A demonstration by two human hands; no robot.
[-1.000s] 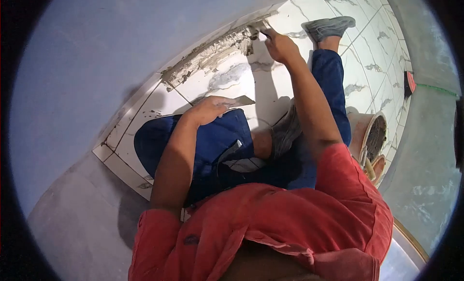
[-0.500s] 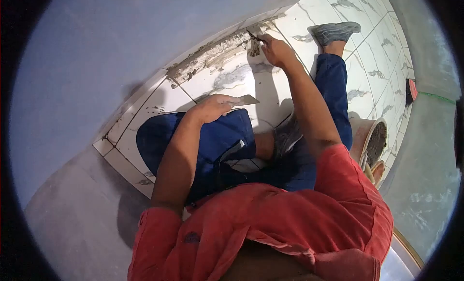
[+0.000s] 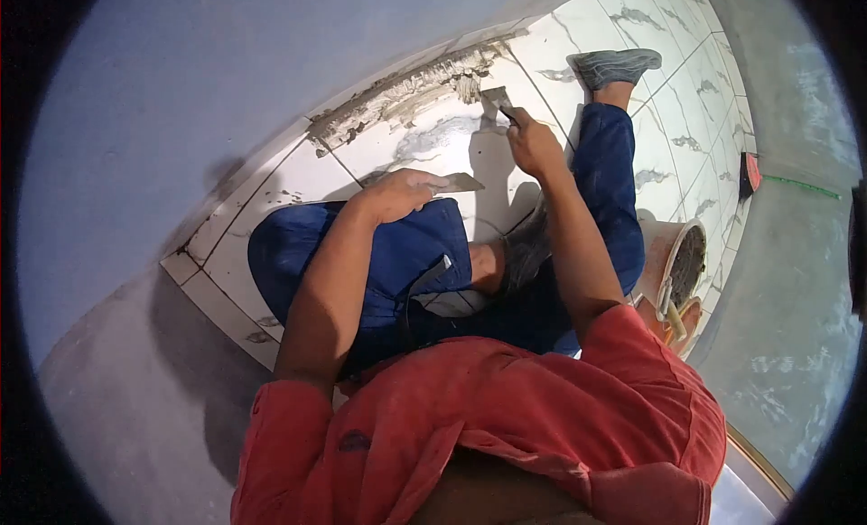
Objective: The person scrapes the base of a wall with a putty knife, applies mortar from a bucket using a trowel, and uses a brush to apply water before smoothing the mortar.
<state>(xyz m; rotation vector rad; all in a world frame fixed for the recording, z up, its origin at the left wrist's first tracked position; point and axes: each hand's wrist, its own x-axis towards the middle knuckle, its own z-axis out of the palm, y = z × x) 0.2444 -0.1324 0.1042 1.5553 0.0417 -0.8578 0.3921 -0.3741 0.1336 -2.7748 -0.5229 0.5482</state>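
Note:
My right hand (image 3: 536, 144) is closed round the handle of a putty knife (image 3: 496, 98), whose blade is held just over the marbled floor tile, beside the mortar strip. In my left hand (image 3: 396, 195), above my bent knee, is a flat metal scraper blade (image 3: 462, 183); its handle, if any, is hidden by my fingers. Rough grey-beige mortar (image 3: 397, 101) runs along the foot of the wall, with smears spilling onto the white marbled tile (image 3: 433, 146).
The blue-grey wall (image 3: 199, 83) rises on the left. To my right stands a bucket (image 3: 664, 250) of dark mix, with another container (image 3: 688, 325) beside it. A red and black object (image 3: 750, 175) and a green strip (image 3: 799, 185) lie farther right.
My right hand has drawn the putty knife away from the wall, back toward me; its blade now shows flat. My left hand with the scraper blade has barely moved.

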